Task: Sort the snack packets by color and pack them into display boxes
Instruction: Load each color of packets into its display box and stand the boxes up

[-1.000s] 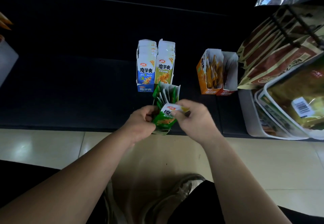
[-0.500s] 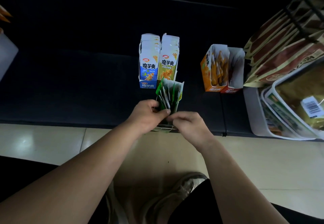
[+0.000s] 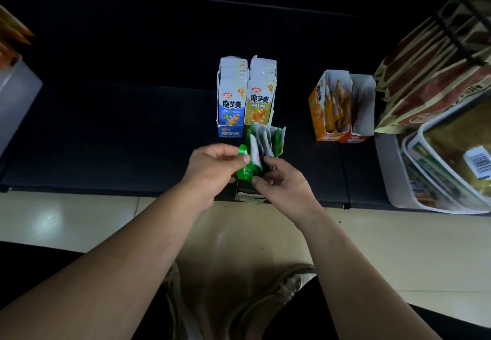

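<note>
While our left hand pinches a green packet for slotting in, our right hand grips the green display box to steady it.

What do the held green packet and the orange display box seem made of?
The green packet: probably glossy plastic film; it creases and shines where the left hand pinches it. The orange display box: seemingly thin printed cardboard, with folded walls and white insides.
</note>
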### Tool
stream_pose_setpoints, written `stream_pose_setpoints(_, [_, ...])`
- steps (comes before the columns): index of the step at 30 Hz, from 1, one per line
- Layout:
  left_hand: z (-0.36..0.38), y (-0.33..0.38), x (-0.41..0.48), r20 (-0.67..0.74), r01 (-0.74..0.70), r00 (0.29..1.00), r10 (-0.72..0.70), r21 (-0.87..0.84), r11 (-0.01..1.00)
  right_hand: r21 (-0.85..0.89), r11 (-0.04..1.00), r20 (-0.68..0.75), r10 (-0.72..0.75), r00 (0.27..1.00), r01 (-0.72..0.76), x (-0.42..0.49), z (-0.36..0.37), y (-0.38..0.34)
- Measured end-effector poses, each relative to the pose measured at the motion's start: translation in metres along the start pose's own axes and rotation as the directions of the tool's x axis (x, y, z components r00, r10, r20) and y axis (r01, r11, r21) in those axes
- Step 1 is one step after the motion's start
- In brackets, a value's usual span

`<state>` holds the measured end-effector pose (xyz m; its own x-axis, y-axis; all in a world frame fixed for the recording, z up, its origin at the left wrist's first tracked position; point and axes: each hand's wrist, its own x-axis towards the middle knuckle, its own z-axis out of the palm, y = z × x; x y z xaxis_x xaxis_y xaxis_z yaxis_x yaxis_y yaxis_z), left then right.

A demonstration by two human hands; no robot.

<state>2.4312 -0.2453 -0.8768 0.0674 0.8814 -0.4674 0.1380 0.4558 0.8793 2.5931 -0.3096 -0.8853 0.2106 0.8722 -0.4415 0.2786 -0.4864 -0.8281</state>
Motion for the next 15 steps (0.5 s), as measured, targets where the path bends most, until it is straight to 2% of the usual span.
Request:
stream_pose_setpoints(5, [-0.001,0.005,0.001,0.085,0.101,0.992,-0.088,-0.160,0.982,-0.082,0.997,-0.222,-0.026,0.975,0.008,0.005,0.001,0.004])
stream_pose_setpoints(7, [-0.002,0.007,0.004,0.070,0.110,0.993,-0.098,-0.191,0.975,-0.103,0.995,-0.241,-0.015,0.970,-0.010,0.007,0.001,0.005])
stream_pose_setpoints(10, [-0.006,0.006,0.007,-0.014,0.127,0.991,-0.134,-0.221,0.967,0.023,0.997,-0.235,0.079,0.969,-0.076,0.008,0.004,0.005])
stream_pose_setpoints(12, [-0.008,0.005,0.007,-0.041,0.134,0.988,-0.148,-0.235,0.963,0.038,0.994,-0.241,0.106,0.965,-0.100,0.008,0.003,0.004])
stream_pose_setpoints(15, [-0.005,0.004,0.001,-0.018,0.078,0.996,-0.083,-0.205,0.976,0.075,0.991,-0.245,0.127,0.961,-0.112,0.003,-0.002,-0.007])
